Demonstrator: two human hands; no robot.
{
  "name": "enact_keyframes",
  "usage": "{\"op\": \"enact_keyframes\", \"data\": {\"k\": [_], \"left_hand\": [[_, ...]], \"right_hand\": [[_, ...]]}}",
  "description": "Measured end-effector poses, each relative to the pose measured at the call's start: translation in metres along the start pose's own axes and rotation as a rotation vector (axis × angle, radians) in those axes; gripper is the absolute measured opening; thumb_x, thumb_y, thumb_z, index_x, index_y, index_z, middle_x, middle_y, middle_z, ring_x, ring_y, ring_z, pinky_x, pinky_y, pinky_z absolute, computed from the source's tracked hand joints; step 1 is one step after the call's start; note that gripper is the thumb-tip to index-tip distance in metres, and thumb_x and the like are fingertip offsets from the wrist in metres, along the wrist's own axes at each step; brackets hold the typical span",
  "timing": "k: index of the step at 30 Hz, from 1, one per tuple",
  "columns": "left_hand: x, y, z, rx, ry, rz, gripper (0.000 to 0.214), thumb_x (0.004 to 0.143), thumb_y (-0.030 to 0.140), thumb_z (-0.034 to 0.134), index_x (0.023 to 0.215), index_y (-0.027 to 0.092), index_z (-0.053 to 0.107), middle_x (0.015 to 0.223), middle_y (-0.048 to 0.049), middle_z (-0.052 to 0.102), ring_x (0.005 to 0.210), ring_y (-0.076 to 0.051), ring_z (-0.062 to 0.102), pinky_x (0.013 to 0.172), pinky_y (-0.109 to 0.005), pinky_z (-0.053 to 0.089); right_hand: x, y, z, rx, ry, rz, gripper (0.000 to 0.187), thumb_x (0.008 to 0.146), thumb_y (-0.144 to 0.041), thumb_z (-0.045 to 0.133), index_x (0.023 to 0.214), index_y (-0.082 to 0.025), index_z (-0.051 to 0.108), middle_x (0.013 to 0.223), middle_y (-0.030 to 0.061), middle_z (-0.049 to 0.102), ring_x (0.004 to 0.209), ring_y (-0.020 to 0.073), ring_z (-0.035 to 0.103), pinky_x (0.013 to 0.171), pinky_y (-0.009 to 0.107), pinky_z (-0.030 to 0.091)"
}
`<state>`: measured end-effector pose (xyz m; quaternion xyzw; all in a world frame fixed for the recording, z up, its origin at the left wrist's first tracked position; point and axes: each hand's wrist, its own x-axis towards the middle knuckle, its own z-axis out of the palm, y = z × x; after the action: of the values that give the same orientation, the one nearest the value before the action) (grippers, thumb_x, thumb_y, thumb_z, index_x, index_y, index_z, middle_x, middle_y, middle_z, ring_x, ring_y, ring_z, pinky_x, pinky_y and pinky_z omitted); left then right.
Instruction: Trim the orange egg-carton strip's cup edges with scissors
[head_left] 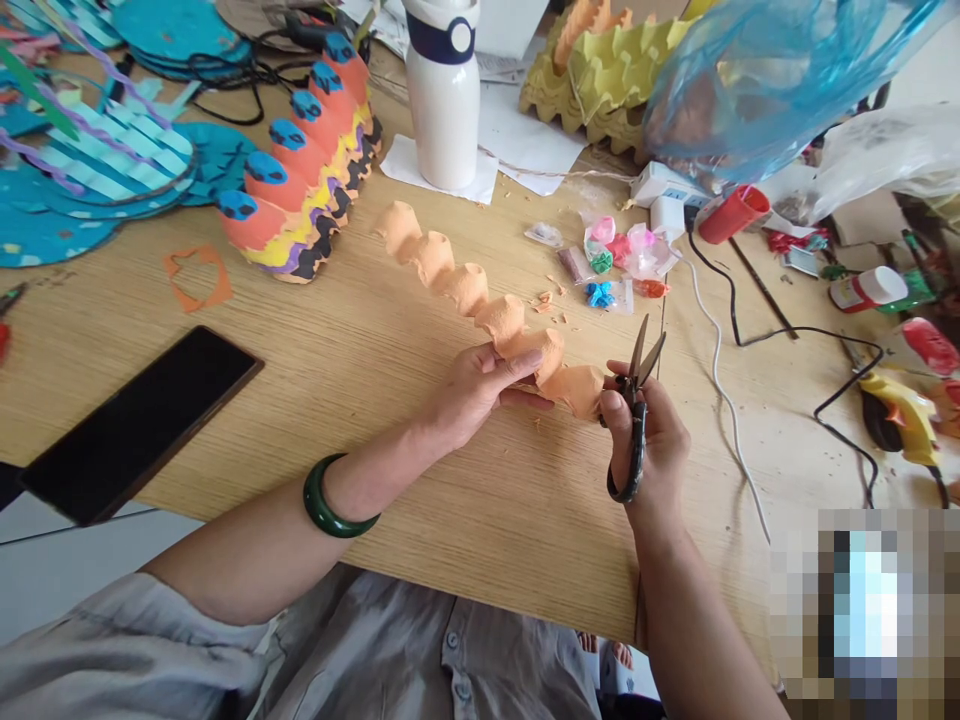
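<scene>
An orange strip of egg-carton cups [465, 285] lies diagonally on the wooden table [360, 370]. My left hand [480, 385], with a green bangle on its wrist, is closed around the strip's near end. My right hand [649, 440] grips black scissors [637, 400] whose blades point up and stand slightly apart, right beside the last cup. Small orange scraps lie around the strip.
A painted carton caterpillar [300, 170] stands at the back left by blue paper crafts [90, 170]. A black phone [142, 420] lies near left. A white bottle [442, 90], yellow cartons [600, 70], small bagged trinkets [615, 255], cables [787, 330], and a glue gun [900, 410] crowd the back and right.
</scene>
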<state>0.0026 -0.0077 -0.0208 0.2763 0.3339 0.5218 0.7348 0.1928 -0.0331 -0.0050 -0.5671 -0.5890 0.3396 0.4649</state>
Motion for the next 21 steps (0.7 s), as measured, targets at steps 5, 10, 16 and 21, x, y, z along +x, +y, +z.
{"op": "enact_keyframes", "data": {"k": [5,10,16,21], "left_hand": [[0.003,0.006,-0.003,-0.035,0.097,0.109,0.029,0.069,0.033,0.092,0.074,0.013,0.071,0.075,-0.0003,0.073,0.072,-0.014,0.073,0.074,-0.029,0.065],[0.004,0.010,-0.004,-0.001,0.138,0.132,0.030,0.066,0.032,0.093,0.064,0.013,0.070,0.070,-0.0003,0.072,0.072,-0.014,0.073,0.078,-0.030,0.064],[0.009,0.008,-0.011,0.018,0.066,0.135,0.023,0.071,0.026,0.090,0.086,0.014,0.077,0.087,-0.0021,0.078,0.082,-0.015,0.074,0.081,-0.030,0.065],[0.010,0.006,-0.015,0.075,0.039,0.148,0.038,0.069,0.021,0.090,0.103,0.016,0.075,0.107,-0.0051,0.080,0.101,-0.020,0.074,0.088,-0.034,0.063]], "right_hand": [[0.002,0.003,0.000,-0.028,0.024,-0.020,0.034,0.092,-0.042,0.072,0.119,-0.023,0.066,0.096,0.0027,0.071,0.079,0.0149,0.065,0.078,0.035,0.057],[0.002,0.005,0.002,-0.053,0.029,-0.035,0.031,0.092,-0.039,0.072,0.118,-0.024,0.067,0.093,0.0018,0.071,0.078,0.0146,0.063,0.074,0.034,0.054],[0.002,0.003,-0.001,-0.045,-0.011,-0.009,0.033,0.091,-0.040,0.073,0.120,-0.024,0.067,0.094,0.0015,0.071,0.081,0.0151,0.065,0.078,0.035,0.055],[0.003,0.004,0.001,-0.045,0.015,-0.009,0.034,0.092,-0.042,0.072,0.120,-0.024,0.067,0.098,0.0031,0.073,0.081,0.0160,0.066,0.080,0.037,0.056]]}}
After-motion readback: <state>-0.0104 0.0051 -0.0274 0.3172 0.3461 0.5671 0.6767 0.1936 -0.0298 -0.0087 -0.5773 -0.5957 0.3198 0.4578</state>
